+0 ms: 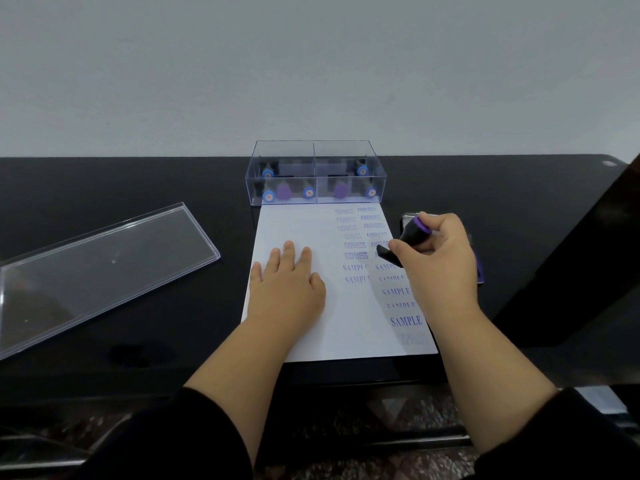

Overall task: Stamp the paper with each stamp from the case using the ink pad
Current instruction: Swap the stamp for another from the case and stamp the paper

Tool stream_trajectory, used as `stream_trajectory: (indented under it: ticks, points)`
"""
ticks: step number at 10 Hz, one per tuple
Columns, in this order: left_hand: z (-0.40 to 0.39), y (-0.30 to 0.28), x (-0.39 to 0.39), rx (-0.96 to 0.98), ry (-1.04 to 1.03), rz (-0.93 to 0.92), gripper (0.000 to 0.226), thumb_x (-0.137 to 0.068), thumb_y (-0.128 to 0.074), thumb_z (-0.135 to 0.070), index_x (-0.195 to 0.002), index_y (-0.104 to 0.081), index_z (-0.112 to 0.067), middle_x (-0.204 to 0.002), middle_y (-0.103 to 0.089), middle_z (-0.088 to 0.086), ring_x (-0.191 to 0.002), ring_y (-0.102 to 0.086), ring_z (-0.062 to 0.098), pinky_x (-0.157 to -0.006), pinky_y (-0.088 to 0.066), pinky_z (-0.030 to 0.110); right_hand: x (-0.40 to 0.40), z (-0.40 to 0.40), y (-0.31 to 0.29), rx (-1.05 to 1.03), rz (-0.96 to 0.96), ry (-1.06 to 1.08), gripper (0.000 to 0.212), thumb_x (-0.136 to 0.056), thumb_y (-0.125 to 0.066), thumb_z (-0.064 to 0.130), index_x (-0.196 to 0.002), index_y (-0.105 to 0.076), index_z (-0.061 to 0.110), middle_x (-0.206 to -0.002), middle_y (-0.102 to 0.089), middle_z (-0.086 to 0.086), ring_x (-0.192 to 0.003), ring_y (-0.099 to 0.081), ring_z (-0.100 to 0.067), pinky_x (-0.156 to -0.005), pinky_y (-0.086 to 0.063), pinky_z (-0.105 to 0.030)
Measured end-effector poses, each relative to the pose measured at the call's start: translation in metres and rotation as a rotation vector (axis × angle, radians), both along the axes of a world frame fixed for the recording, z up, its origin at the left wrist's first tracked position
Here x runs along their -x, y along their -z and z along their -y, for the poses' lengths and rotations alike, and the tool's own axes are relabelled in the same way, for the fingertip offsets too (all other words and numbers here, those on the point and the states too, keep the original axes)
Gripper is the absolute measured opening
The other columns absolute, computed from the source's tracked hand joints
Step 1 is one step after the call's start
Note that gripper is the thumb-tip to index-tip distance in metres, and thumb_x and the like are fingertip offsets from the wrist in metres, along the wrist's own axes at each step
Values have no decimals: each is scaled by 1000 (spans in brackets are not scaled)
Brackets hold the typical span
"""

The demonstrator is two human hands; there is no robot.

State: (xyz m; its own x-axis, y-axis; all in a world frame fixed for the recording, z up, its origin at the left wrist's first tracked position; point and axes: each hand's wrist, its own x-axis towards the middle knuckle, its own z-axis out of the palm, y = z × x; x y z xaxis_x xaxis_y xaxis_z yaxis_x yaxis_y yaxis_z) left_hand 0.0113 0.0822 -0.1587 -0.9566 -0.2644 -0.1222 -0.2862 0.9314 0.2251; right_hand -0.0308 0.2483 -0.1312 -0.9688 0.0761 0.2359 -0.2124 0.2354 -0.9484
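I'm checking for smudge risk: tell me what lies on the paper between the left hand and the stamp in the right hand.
In the head view, between the left hand and the stamp lies paper bearing purple EXPRESS and SAMPLE prints; no object sits there.

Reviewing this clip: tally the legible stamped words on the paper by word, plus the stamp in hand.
Impressions on the paper, counting only those readable or partly readable; some are hidden by the right hand.
EXPRESS: 6
AMENDED: 5
SAMPLE: 7
Stamp in hand: 1
Total: 19
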Motion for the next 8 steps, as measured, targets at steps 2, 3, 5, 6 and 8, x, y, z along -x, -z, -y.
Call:
stream_trajectory:
  ticks: [2,3,5,6,8]
  points:
    - [0,0,1,-3,3,-4,54,-102,-15,-32,-153,0,-23,-159,10,2,-147,8,20,-117,5,43,0,0,0,-17,-2,-3,37,-81,-72,12,-102,-47,30,-80,-62,4,-75,-59,-12,-61,-42,-15]
    - [0,0,1,-2,3,-6,54,-102,-15,-31,-153,0,-24,-160,10,2,-147,8,20,-117,5,43,1,0,0,-27,-1,-3,37,-81,-72,13,-102,-47,30,-80,-62,5,-73,-58,-10,-60,-41,-13]
    - [0,0,-1,-9,1,-14,54,-102,-16,-31,-153,-1,-23,-160,10,1,-147,8,20,-117,5,43,1,-1,1,-17,4,3,36,-81,-71,13,-103,-48,30,-79,-61,6,-72,-57,-9,-59,-40,-15]
    - [0,0,0,-14,-1,-19,54,-102,-16,-30,-153,-1,-23,-160,10,1,-147,8,19,-117,5,43,1,-1,0,-20,-1,6,36,-81,-72,13,-103,-48,30,-77,-61,8,-70,-56,-7,-60,-41,-15]
    - [0,0,0,-18,-2,-16,54,-102,-16,-31,-153,-2,-23,-160,10,1,-147,8,19,-117,5,43,1,-1,0,-24,2,7,36,-81,-72,13,-103,-48,30,-78,-60,8,-71,-57,-8,-62,-42,-17]
